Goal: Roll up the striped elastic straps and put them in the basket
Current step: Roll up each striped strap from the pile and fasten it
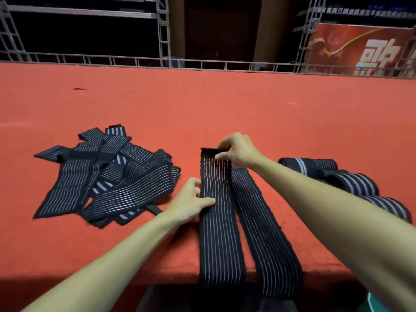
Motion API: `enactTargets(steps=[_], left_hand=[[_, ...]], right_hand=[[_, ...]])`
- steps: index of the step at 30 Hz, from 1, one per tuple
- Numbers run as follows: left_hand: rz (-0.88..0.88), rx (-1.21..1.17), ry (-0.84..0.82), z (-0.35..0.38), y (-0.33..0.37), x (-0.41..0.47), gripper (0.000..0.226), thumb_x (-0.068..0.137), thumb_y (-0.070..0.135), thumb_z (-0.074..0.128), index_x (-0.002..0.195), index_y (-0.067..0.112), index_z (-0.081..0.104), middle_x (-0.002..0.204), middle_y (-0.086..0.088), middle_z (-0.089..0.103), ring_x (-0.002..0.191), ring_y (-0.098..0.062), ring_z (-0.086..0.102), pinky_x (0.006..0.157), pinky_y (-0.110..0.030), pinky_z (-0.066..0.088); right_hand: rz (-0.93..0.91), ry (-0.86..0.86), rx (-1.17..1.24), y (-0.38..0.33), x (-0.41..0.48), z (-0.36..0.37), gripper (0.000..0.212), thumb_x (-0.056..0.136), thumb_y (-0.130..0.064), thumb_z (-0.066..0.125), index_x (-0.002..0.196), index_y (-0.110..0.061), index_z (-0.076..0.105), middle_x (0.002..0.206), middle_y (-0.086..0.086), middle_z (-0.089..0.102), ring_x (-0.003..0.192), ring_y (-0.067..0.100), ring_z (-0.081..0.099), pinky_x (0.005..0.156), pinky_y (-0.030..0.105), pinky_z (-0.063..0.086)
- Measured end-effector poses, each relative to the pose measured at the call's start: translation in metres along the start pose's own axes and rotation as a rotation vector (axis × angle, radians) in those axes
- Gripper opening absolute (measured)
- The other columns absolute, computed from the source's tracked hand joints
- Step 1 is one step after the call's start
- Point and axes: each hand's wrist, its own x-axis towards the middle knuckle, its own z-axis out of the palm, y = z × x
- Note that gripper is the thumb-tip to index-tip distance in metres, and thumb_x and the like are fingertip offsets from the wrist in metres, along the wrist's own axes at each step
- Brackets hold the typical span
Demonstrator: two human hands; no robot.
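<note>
Left of the strap in the middle there's a messy pile of loose straps (105,174) on the red tabletop (225,104), so plenty left to do. At the strap's left edge the left hand (191,199) grips it, thumb laid on top and fingers (197,184) curled against the edge, pinning it flat. The strap (217,221) runs straight away from the person, near end hanging over the tabletop edge. A second length (263,228) touches its right side, and I can't tell if that's the same strap doubled back. At the strap's far end the right hand (236,149) pinches the tip, which looks turned over on itself, so I'd say the first turn of a roll is just starting. Well right of the strap sit a few rolled straps (351,183). The next move probably wants a tight, even first turn with the edges lined up, or it'll cone out. There's no basket in view.
</note>
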Motion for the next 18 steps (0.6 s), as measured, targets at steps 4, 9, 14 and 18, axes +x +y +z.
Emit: enactTargets(steps=[4, 9, 14, 18], left_hand=[[0.109, 0.249, 0.201, -0.007, -0.021, 0.021, 0.053, 0.081, 0.015, 0.070, 0.118, 0.020, 0.033, 0.079, -0.002, 0.057, 0.063, -0.011, 0.052, 0.059, -0.028, 0.037], [0.269, 0.572, 0.221, -0.006, -0.031, 0.034, 0.039, 0.083, 0.023, 0.067, 0.117, 0.024, 0.049, 0.105, 0.006, 0.033, 0.104, -0.011, 0.037, 0.094, -0.022, 0.031], [0.376, 0.733, 0.177, 0.009, -0.024, 0.050, 0.022, 0.085, 0.021, 0.057, 0.104, 0.032, 0.062, 0.107, 0.010, 0.041, 0.108, -0.010, 0.034, 0.095, -0.026, 0.028], [0.375, 0.625, 0.193, 0.019, -0.033, 0.062, 0.014, 0.085, 0.018, 0.053, 0.088, 0.027, 0.063, 0.093, 0.014, 0.049, 0.095, -0.007, 0.040, 0.090, -0.031, 0.038]], right_hand=[[0.074, -0.021, -0.005, 0.013, 0.030, 0.026, 0.032, 0.082, -0.023, 0.076, 0.107, -0.003, 0.071, 0.108, 0.014, 0.071, 0.105, 0.022, 0.064, 0.078, 0.018, 0.039], [0.144, -0.042, -0.005, 0.028, 0.052, 0.058, 0.029, 0.078, -0.023, 0.079, 0.100, -0.005, 0.073, 0.101, 0.015, 0.072, 0.096, 0.022, 0.066, 0.074, 0.019, 0.044], [0.216, 0.122, 0.013, 0.063, 0.049, 0.066, 0.021, 0.088, -0.010, 0.063, 0.107, -0.007, 0.070, 0.109, 0.015, 0.068, 0.106, 0.026, 0.062, 0.091, 0.026, 0.043], [0.291, 0.119, -0.095, 0.111, 0.038, 0.067, 0.029, 0.091, -0.018, 0.054, 0.117, -0.012, 0.065, 0.119, 0.020, 0.057, 0.118, 0.034, 0.050, 0.104, 0.033, 0.037]])
